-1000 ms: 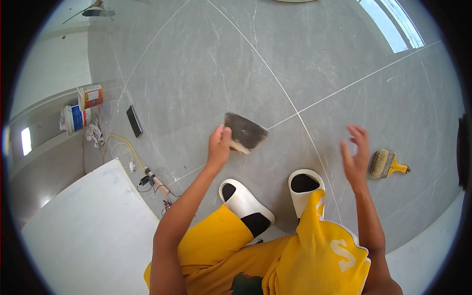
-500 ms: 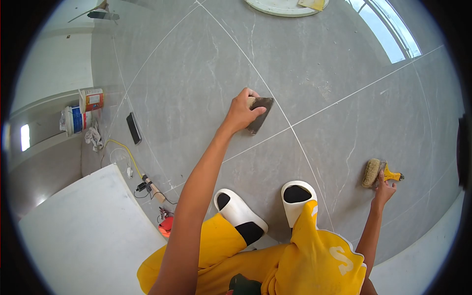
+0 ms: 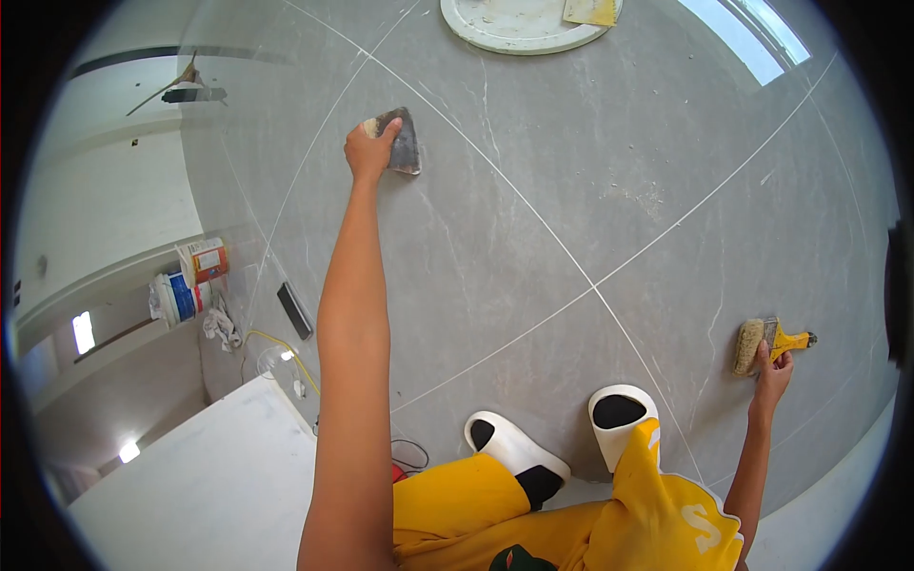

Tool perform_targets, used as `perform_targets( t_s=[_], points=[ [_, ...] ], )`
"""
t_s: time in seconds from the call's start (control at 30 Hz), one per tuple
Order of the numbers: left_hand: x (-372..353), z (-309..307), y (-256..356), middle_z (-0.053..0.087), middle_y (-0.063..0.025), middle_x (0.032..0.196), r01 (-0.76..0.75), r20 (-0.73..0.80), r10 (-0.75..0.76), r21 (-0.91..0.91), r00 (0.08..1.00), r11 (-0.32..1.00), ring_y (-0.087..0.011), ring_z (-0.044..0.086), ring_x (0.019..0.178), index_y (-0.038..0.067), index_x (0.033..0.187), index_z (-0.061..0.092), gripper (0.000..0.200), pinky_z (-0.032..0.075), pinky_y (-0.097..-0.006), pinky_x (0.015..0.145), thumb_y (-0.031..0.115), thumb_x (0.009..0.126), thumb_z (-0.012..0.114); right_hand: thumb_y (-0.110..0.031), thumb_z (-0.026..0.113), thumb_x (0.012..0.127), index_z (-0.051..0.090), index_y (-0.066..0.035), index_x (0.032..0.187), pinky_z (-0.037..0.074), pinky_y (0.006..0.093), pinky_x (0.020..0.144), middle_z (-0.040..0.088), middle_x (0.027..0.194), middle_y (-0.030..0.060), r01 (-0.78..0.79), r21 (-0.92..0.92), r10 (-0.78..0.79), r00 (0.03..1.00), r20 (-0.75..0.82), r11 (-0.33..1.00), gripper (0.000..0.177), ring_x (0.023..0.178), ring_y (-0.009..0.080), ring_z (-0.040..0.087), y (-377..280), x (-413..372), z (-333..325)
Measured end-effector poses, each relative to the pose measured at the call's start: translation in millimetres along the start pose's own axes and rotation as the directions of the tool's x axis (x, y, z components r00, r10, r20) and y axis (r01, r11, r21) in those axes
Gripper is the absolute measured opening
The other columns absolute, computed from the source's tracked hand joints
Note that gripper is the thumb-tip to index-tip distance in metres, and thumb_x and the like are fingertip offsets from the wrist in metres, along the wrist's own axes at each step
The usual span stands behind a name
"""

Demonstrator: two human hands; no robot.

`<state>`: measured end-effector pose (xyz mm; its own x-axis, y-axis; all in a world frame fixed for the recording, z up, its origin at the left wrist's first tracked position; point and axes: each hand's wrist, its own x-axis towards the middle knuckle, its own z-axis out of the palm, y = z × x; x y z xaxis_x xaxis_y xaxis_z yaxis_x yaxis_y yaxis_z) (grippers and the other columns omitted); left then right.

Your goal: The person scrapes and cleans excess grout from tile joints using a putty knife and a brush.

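My left hand (image 3: 369, 152) is stretched far forward, its fingers wrapped round a scraper with a wide dark blade (image 3: 405, 143). The blade lies close over the grey tiled floor (image 3: 457, 314), left of a long white grout line. Off to the right, my right hand (image 3: 773, 373) grips a wide brush (image 3: 750, 346) with thick tan bristles and a yellow handle (image 3: 792, 340). The bristles point left, away from the handle's end.
A white round lid (image 3: 524, 40) with a yellow spreader (image 3: 592, 10) on it lies at the top. Buckets (image 3: 203, 261), a rag (image 3: 221, 326) and a black phone (image 3: 294, 311) are at left. Crumbs (image 3: 643, 197) dot the floor. A white slab (image 3: 205, 476) fills the lower left.
My left hand has moved the scraper forward and to the left across the floor. The view has shifted; my right hand still holds the brush.
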<state>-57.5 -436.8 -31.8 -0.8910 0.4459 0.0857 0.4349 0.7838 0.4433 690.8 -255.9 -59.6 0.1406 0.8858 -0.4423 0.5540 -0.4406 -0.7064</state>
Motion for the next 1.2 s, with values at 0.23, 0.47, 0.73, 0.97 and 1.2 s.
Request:
perform_targets(
  t_s=[0.23, 0.47, 0.73, 0.97, 1.2],
  points=[
    [76.5, 3.6, -15.8, 0.074, -0.0165, 0.091, -0.047, 0.021, 0.047, -0.023, 0.999, 0.999, -0.0285, 0.071, 0.086, 0.000, 0.092, 0.072, 0.054, 0.053, -0.0386, 0.079, 0.048, 0.070, 0.084, -0.031, 0.078, 0.087, 0.035, 0.003, 0.141, 0.043, 0.0263, 0.095, 0.056, 0.119, 0.0072, -0.042, -0.021, 0.043, 0.999, 0.033, 0.999, 0.077, 0.106, 0.0130, 0.055, -4.9, 1.1, -4.5],
    [99.8, 12.1, 5.6, 0.072, -0.0129, 0.089, -0.192, 0.242, 0.212, -0.104, 0.947, 0.976, -0.0221, 0.069, 0.079, 0.000, 0.094, 0.071, 0.048, 0.053, -0.0342, 0.073, 0.043, 0.076, 0.082, -0.028, 0.077, 0.087, 0.035, 0.002, 0.141, 0.043, 0.0263, 0.096, 0.056, 0.121, 0.0066, -0.083, -0.081, 0.089, 0.994, 0.070, 0.993, 0.075, 0.108, 0.0128, 0.055, -12.3, 4.2, -11.1],
    [-4.7, 20.9, 48.6, 0.068, -0.0094, 0.073, -0.266, 0.325, 0.328, -0.220, 0.887, 0.939, -0.0181, 0.063, 0.066, 0.000, 0.083, 0.066, 0.038, 0.051, -0.0323, 0.064, 0.035, 0.077, 0.082, -0.025, 0.082, 0.081, 0.046, 0.004, 0.130, 0.045, 0.0275, 0.092, 0.060, 0.113, 0.0068, 0.019, -0.062, -0.013, 0.996, 0.093, 0.998, 0.067, 0.100, 0.0141, 0.057, -27.6, -4.3, 2.1],
    [-131.9, 19.8, 83.3, 0.064, -0.0084, 0.070, -0.311, 0.480, 0.424, -0.300, 0.768, 0.902, -0.0155, 0.058, 0.064, 0.000, 0.083, 0.064, 0.038, 0.049, -0.0307, 0.062, 0.034, 0.080, 0.081, -0.020, 0.083, 0.077, 0.059, 0.003, 0.110, 0.049, 0.0273, 0.083, 0.065, 0.099, 0.0061, 0.048, -0.034, -0.035, 0.947, 0.320, 0.998, 0.047, 0.089, 0.0140, 0.062, -78.8, -37.1, 29.6],
    [-148.0, 22.8, 56.6, 0.067, -0.0168, 0.076, -0.077, 0.242, 0.151, -0.290, 0.958, 0.954, -0.0266, 0.066, 0.069, -0.002, 0.084, 0.067, 0.040, 0.050, -0.0369, 0.064, 0.035, 0.078, 0.081, -0.016, 0.079, 0.080, 0.059, 0.003, 0.113, 0.051, 0.0292, 0.087, 0.066, 0.103, 0.0080, 0.172, 0.286, -0.291, 0.843, 0.453, 0.943, 0.043, 0.092, 0.0144, 0.064, -119.0, -91.2, 54.7]
  ],
)
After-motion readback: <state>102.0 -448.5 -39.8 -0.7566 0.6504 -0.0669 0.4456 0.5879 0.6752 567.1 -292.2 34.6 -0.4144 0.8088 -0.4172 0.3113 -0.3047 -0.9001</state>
